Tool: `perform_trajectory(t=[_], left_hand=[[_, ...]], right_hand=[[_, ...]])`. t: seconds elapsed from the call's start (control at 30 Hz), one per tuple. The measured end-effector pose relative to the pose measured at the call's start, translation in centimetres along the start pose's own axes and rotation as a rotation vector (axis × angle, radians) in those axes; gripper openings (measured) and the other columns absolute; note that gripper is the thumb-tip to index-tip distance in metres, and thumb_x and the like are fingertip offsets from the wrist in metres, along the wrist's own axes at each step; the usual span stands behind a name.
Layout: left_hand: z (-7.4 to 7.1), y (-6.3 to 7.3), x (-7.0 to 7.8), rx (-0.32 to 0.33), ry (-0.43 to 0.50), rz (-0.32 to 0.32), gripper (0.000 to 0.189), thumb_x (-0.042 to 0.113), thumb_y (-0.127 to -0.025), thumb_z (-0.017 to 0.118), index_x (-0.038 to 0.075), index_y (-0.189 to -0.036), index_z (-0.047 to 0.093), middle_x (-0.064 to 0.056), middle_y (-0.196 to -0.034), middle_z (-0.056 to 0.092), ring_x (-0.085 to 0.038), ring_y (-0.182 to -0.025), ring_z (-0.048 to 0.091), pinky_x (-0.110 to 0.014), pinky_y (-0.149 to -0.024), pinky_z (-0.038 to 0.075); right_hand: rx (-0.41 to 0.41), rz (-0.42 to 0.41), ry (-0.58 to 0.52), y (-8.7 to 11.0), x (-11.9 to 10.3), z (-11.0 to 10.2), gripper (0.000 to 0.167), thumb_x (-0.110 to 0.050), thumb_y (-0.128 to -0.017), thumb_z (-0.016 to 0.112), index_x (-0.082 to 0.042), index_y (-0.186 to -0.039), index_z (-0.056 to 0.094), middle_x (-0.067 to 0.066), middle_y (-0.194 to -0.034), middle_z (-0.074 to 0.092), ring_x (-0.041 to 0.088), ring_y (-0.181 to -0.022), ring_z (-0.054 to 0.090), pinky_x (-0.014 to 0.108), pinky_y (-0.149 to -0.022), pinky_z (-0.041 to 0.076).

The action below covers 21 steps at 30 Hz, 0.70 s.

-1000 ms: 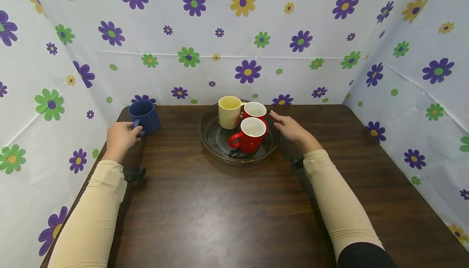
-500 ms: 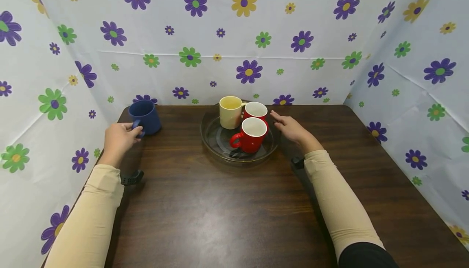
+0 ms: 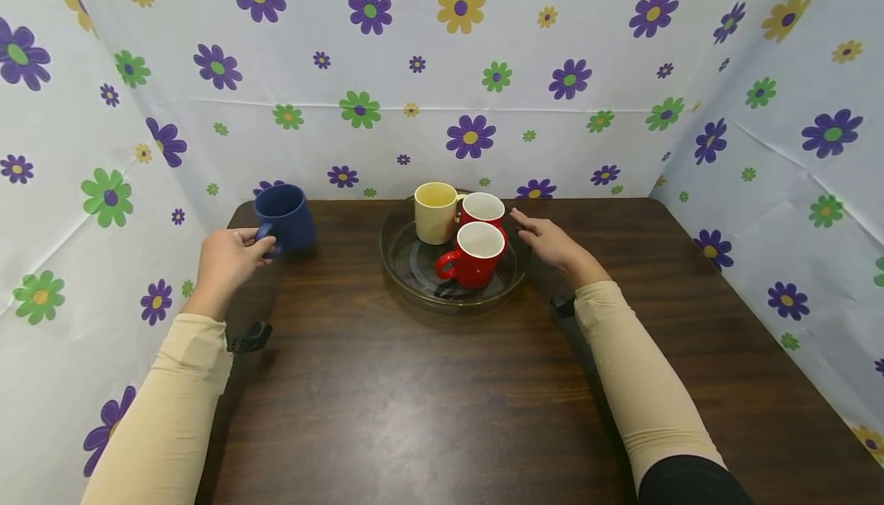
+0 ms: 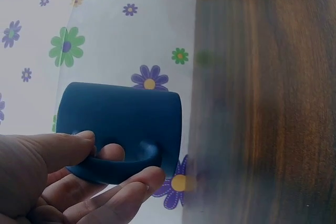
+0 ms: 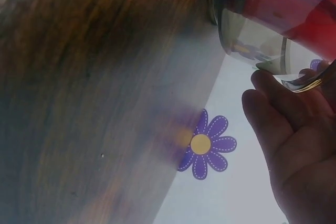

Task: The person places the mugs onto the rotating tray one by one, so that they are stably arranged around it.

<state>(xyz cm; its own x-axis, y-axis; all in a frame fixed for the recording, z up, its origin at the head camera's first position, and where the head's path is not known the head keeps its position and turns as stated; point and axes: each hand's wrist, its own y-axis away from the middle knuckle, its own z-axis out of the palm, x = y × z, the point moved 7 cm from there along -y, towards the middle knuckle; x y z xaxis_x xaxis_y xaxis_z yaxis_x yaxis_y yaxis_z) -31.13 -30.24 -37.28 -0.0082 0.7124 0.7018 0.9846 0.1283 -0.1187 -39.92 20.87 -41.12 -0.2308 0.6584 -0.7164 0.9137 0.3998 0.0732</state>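
1. Compared with half a second ago, the blue mug [image 3: 293, 221] stands a little farther toward 3 o'clock; the left wrist view shows its base raised off the tabletop.
2. Nearest, two cream sleeves run in from 7 o'clock [image 3: 162, 405] and 5 o'clock [image 3: 642, 367] over the dark wooden table [image 3: 387, 405].
3. With the glass bowl [image 3: 404, 263] as the dial's centre, the left hand [image 3: 231, 263] lies at 9 o'clock, thumb and fingers pinching the blue mug's handle.
4. At 3 o'clock, the right hand [image 3: 545, 242] has its fingers stretched nearly straight, gripping nothing visible, right beside the bowl's wall; whether it touches, I cannot tell.
5. Inside the bowl, the front red mug [image 3: 476, 263] stands upright toward 4 o'clock, its handle pointing to about 9.
6. Behind it, the rear red mug [image 3: 483, 209] is at 1 o'clock, partly hidden.
7. Beside that, the yellow mug [image 3: 435, 221] stands toward 11 o'clock.
8. Farthest at 12 o'clock hangs a flowered sheet [image 3: 311, 79].
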Motion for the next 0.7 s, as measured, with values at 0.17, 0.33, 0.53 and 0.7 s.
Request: perform_trajectory(t=[0.17,0.33,0.53,0.7], left_hand=[[-0.1,0.3,0.4,-0.018,-0.013,0.015,0.04,0.022,-0.103,0.062,-0.016,-0.116,0.068,-0.029,-0.101,0.072,0.006,-0.059,0.062,-0.018,-0.051,0.049],[-0.2,0.6,0.6,-0.018,-0.03,0.034,0.039,0.021,-0.103,0.062,-0.015,-0.115,0.068,-0.029,-0.1,0.073,-0.001,-0.062,0.066,-0.018,-0.051,0.049],[-0.4,0.9,0.9,-0.017,-0.029,0.054,0.04,0.023,-0.103,0.063,-0.014,-0.116,0.069,-0.028,-0.1,0.073,-0.005,-0.065,0.07,-0.019,-0.051,0.049],[-0.4,1.0,1.3,-0.03,-0.013,0.071,0.039,0.021,-0.102,0.064,-0.015,-0.116,0.069,-0.029,-0.1,0.073,0.0,-0.063,0.067,-0.018,-0.051,0.049]], right_hand=[[-0.001,0.006,-0.009,0.0,0.0,0.0,0.055,-0.005,-0.108,0.043,-0.008,-0.16,0.027,0.01,-0.168,0.017,0.033,-0.154,0.015,0.053,-0.122,0.018],[-0.007,0.017,-0.014,-0.1,0.1,-0.1,0.055,-0.007,-0.109,0.042,-0.011,-0.161,0.026,0.01,-0.168,0.016,0.035,-0.154,0.015,0.055,-0.122,0.017],[-0.01,0.023,-0.016,-0.3,0.1,-0.1,0.055,-0.007,-0.109,0.041,-0.012,-0.161,0.026,0.009,-0.168,0.015,0.035,-0.154,0.014,0.055,-0.122,0.016],[-0.007,0.007,0.012,-0.4,-0.2,-0.1,0.054,-0.005,-0.109,0.041,-0.011,-0.161,0.027,0.01,-0.168,0.017,0.034,-0.154,0.016,0.053,-0.123,0.016]])
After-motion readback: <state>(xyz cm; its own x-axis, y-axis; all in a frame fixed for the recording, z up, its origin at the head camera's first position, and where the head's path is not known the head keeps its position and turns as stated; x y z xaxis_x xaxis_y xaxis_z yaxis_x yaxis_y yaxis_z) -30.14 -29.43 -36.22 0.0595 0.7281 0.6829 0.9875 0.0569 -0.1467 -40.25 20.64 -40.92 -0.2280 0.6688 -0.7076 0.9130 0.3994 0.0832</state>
